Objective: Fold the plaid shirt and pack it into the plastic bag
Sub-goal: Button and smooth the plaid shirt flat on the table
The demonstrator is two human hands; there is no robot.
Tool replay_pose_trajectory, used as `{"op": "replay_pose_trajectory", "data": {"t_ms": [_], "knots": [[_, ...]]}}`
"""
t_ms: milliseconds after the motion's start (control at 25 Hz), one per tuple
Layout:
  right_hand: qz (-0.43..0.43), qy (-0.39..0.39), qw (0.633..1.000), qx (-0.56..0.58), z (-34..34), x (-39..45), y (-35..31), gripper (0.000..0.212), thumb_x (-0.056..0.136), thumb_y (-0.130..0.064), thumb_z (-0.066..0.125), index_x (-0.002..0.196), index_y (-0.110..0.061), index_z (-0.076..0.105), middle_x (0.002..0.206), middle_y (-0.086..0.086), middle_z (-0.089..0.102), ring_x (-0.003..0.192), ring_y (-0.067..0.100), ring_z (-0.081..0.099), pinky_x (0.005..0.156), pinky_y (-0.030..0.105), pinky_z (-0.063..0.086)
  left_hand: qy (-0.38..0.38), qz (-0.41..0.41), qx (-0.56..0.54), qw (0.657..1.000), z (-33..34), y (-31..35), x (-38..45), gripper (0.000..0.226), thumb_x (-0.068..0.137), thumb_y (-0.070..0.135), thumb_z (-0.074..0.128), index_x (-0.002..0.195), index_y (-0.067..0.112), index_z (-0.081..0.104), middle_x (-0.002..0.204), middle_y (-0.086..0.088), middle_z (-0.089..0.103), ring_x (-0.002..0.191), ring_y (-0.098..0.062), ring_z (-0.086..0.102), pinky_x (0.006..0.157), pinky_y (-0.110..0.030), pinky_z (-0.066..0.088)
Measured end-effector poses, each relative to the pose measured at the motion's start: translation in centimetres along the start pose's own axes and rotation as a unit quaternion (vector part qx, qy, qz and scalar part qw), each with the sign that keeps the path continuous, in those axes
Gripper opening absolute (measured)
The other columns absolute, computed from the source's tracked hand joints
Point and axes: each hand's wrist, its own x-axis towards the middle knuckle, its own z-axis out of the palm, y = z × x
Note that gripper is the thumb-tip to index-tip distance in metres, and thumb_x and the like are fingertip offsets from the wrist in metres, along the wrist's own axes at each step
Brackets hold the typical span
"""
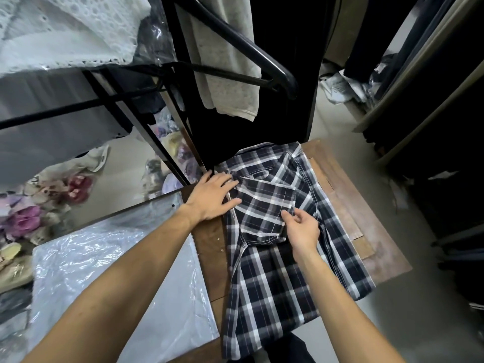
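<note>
The dark blue and white plaid shirt (272,273) lies flat along a brown wooden table (377,239), collar end far from me. One short sleeve is folded inward over the chest. My left hand (212,197) presses flat with spread fingers on the shirt's left shoulder edge. My right hand (301,229) pinches the folded sleeve's hem between thumb and fingers. A clear plastic bag (110,279) lies flat on a pale board at my left, touching the table's edge, apart from the shirt.
A black hanger (251,53) and a grey garment (230,74) hang right above the table's far end. A black metal rack (146,113) stands at the left with piles of clothes on the floor beneath. Dark garments hang at the right.
</note>
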Motion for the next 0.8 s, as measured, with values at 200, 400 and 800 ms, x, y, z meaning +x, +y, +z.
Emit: {"op": "replay_pose_trajectory", "data": {"t_ms": [200,400,800], "knots": [[0.024,0.019,0.997,0.077,0.0,-1.4,-0.1,0.045,0.094,-0.027,0.073,0.134,-0.016,0.056,0.076,-0.004,0.066,0.086,0.013,0.067,0.091,0.031,0.047,-0.016,-0.005,0.042,0.999,-0.7,2.1,-0.4,0.061,0.103,0.055,0.034,0.155,0.024,0.037,0.163,-0.007,0.033,0.151,-0.03,0.026,0.122,-0.053,0.016],[0.069,0.04,0.987,0.141,-0.1,-5.3,3.0,0.025,0.096,-0.039,0.068,0.113,-0.023,0.061,0.092,0.003,0.071,0.083,0.018,0.071,0.088,0.041,0.06,-0.148,-0.007,-0.011,0.989,-2.1,4.6,-1.7,0.067,0.099,0.051,0.047,0.159,0.028,0.028,0.161,-0.006,0.031,0.146,-0.028,0.032,0.115,-0.049,0.03],[-0.11,-0.074,0.914,-0.382,4.5,-15.5,7.4,0.036,0.077,-0.048,0.067,0.097,-0.018,0.063,0.086,0.002,0.074,0.084,0.025,0.071,0.065,0.034,0.052,-0.216,-0.056,0.089,0.971,-0.4,8.1,-2.8,0.118,0.084,0.085,0.039,0.161,0.01,-0.011,0.169,-0.021,-0.007,0.154,-0.045,0.0,0.124,-0.058,0.009]]}}
